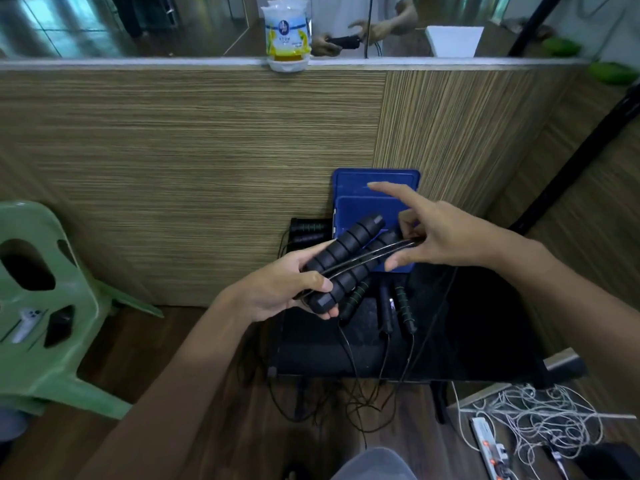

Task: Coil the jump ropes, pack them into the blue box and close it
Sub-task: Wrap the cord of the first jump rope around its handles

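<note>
My left hand (pixel 294 289) grips two black ribbed jump-rope handles (pixel 349 261) held side by side, with several strands of thin cord lying across them. My right hand (pixel 429 237) pinches those cord strands near the handles' far end, its index finger stretched out over the blue box (pixel 363 188). The box stands open at the back of the black table (pixel 467 323), against the wooden panel. More jump ropes with black and green handles (pixel 401 306) lie on the table below my hands. Another pair of handles (pixel 308 230) lies left of the box.
Loose cords (pixel 346 396) hang from the table's front edge to the wooden floor. A green plastic chair (pixel 45 289) stands at the left. A tangle of white wire and a power strip (pixel 519 420) lie at the lower right. A bottle (pixel 287 36) sits on the ledge above.
</note>
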